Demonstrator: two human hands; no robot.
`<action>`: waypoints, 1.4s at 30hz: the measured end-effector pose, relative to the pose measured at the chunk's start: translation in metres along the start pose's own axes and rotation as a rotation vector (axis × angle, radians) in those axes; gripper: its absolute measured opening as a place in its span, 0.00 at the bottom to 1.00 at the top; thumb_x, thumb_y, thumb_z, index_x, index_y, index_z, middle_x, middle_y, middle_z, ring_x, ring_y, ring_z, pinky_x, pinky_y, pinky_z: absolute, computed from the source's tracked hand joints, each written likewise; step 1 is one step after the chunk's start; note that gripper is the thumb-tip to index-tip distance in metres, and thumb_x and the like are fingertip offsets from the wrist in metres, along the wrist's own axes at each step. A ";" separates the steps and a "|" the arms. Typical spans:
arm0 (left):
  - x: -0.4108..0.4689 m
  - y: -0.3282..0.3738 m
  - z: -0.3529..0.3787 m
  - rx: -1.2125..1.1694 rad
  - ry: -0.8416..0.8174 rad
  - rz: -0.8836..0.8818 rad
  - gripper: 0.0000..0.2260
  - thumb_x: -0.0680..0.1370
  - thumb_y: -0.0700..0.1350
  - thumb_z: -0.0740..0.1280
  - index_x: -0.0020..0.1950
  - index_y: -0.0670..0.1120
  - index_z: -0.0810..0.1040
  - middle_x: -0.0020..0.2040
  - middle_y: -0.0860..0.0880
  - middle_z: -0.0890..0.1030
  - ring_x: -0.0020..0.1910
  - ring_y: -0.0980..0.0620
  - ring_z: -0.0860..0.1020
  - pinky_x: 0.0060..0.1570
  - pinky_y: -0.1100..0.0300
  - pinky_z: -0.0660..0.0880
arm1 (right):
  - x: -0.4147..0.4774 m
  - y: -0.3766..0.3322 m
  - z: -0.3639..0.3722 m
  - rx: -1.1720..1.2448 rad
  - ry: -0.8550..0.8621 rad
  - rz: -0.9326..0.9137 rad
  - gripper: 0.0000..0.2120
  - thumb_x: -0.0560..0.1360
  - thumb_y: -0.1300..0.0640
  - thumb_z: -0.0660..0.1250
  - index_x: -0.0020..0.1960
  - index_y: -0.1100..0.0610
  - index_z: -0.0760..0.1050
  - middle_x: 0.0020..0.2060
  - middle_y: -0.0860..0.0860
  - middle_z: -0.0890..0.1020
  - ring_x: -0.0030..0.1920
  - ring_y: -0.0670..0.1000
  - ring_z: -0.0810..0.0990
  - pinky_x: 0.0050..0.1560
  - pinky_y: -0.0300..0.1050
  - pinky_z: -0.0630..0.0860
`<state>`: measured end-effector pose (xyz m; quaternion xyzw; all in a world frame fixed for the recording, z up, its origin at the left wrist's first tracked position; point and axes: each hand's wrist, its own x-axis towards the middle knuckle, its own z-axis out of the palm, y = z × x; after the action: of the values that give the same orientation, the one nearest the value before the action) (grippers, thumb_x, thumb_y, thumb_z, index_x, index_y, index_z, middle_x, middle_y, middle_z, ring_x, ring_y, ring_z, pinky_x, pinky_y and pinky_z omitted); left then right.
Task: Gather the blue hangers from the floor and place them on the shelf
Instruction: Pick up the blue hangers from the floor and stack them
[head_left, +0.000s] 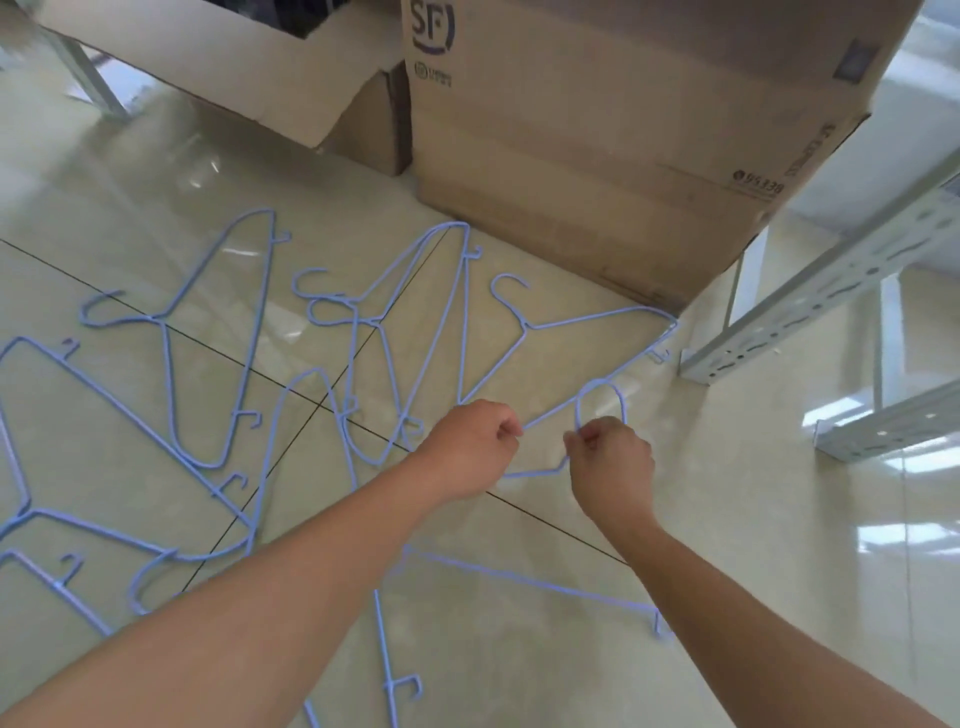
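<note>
many blue hangers (218, 332) lie scattered on the shiny tiled floor (753, 519), most of them to the left and in the middle, some crossing over each other. one more hanger lies close to the person, partly under the two forearms.

the left hand (470, 447) reaches forward over the floor. its fingers are curled together and pinch a thin blue bar of one hanger (587, 332), the one that lies in front of the big box. this hanger has its hook pointing away from the person, and its far corner is just beside the box's lower edge.

the right hand (613, 462) is near the left hand, a little to the right. its fingers are closed around the neck of another hanger, and the round blue hook (600, 402) stands up just above the knuckles. a short piece of the same wire shows between the two hands.

behind the hangers stands a large cardboard box (597, 130) with printed letters on it, and a second open cardboard box (249, 67) is to its left, touching it. on the right side there is a pale metal shelf frame (841, 291) with holes along its bars, and its foot stands on the floor near the box corner.
</note>
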<state>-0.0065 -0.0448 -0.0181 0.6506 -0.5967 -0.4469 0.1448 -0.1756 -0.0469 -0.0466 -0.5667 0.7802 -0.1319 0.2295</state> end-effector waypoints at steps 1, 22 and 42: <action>-0.002 0.007 -0.005 -0.080 -0.073 -0.034 0.12 0.76 0.42 0.62 0.56 0.47 0.80 0.53 0.48 0.82 0.51 0.49 0.81 0.47 0.60 0.74 | -0.008 -0.012 -0.012 0.068 0.019 -0.081 0.07 0.76 0.54 0.67 0.42 0.57 0.79 0.33 0.52 0.84 0.41 0.58 0.82 0.44 0.48 0.75; -0.050 -0.028 -0.107 -0.883 0.295 -0.209 0.09 0.80 0.41 0.64 0.49 0.36 0.79 0.42 0.42 0.85 0.30 0.53 0.77 0.29 0.65 0.74 | 0.172 -0.098 0.076 -0.291 -0.036 -0.349 0.10 0.76 0.60 0.64 0.55 0.62 0.79 0.54 0.62 0.80 0.57 0.64 0.78 0.55 0.52 0.76; -0.070 -0.038 -0.121 -0.942 0.346 -0.303 0.11 0.79 0.48 0.65 0.48 0.40 0.77 0.28 0.50 0.72 0.20 0.57 0.63 0.19 0.65 0.55 | 0.128 -0.075 0.027 -0.162 0.127 -0.507 0.07 0.76 0.61 0.64 0.48 0.64 0.78 0.47 0.64 0.79 0.47 0.65 0.79 0.48 0.53 0.74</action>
<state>0.1169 -0.0139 0.0503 0.6582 -0.1975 -0.5688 0.4519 -0.1323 -0.1906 -0.0613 -0.7509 0.6344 -0.1576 0.0938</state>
